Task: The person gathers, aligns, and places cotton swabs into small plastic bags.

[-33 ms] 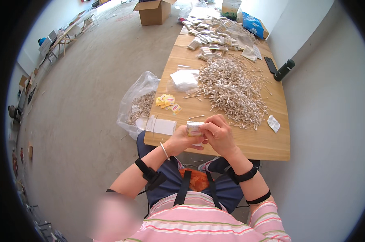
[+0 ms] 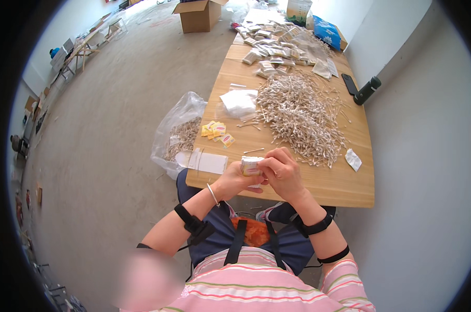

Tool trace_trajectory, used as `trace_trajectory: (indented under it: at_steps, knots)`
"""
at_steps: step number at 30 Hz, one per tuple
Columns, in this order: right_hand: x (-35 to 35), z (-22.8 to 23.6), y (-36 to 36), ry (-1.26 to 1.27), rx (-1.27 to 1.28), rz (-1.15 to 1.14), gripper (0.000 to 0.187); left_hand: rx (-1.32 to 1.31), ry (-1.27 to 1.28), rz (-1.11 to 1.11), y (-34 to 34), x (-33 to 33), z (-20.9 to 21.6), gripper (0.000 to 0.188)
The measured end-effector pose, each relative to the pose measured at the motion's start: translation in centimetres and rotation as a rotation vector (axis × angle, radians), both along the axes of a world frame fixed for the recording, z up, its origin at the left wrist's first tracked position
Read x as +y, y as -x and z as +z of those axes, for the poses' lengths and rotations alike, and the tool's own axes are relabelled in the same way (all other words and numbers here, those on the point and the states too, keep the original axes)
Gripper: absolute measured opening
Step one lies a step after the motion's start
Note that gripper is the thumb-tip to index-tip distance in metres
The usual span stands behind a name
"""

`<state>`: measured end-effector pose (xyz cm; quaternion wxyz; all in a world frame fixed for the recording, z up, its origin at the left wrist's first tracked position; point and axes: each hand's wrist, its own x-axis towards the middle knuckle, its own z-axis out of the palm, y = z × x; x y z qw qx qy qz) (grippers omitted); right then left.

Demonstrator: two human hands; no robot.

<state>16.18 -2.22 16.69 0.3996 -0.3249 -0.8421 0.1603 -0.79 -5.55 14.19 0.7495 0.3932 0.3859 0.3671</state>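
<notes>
1. My left hand (image 2: 234,180) grips the pack (image 2: 249,167) from below and the side; my right hand (image 2: 284,174) has its fingertips pinched together at the pack's right edge. Both hands are closed on it, just over the near edge of the surface (image 2: 344,190).
2. This pack looks partly done to me: its contents and yellow-marked front are together, but I can't tell whether it is sealed.
3. Well beyond my hands lies a heap of packs (image 2: 272,51), which I'd count as finished.
4. Much seems left: the swabs (image 2: 300,119) make a broad pile ahead and to the right of my hands, and the labels (image 2: 213,129) and bags (image 2: 239,100) lie ahead to the left, unused.
5. The swabs are thin, stiff sticks with soft, rounded white tips, tangled at all angles. One loose swab (image 2: 253,151) lies just beyond the pack.
6. The labels are small, flat yellow-and-white squares; the bags are limp, glossy clear film.
7. Left of my hands is a flat, smooth white block (image 2: 212,163). Farther left, off the surface, slumps a crinkled clear sack (image 2: 161,136) of brownish sticks.
8. The surface is smooth, pale wood grain; a creased white paper (image 2: 353,159) lies right of my hands.
</notes>
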Motion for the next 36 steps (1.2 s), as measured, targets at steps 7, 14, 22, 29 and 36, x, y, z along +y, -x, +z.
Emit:
trace_trajectory:
  at_steps: [7, 14, 22, 29, 36]
  knots:
    - [0.5, 0.3, -0.3, 0.078, -0.055, 0.030, 0.012, 0.091, -0.101, -0.013, 0.3, 0.4, -0.5, 0.023]
    - [0.2, 0.6, 0.0, -0.041, -0.010, -0.001, 0.013, 0.072, -0.095, -0.001, 0.1, 0.3, 0.4, 0.022]
    - [0.1, 0.3, 0.3, -0.025, 0.022, -0.033, 0.010, 0.058, -0.080, 0.066, 0.0, 0.3, 0.4, 0.021]
    - [0.2, 0.7, 0.3, -0.167, -0.039, -0.025, 0.009, 0.056, -0.123, 0.079, 0.3, 0.6, -0.8, 0.022]
    - [0.7, 1.4, -0.1, -0.072, -0.139, 0.050, 0.012, 0.085, -0.153, 0.085, 0.2, 0.6, -0.5, 0.019]
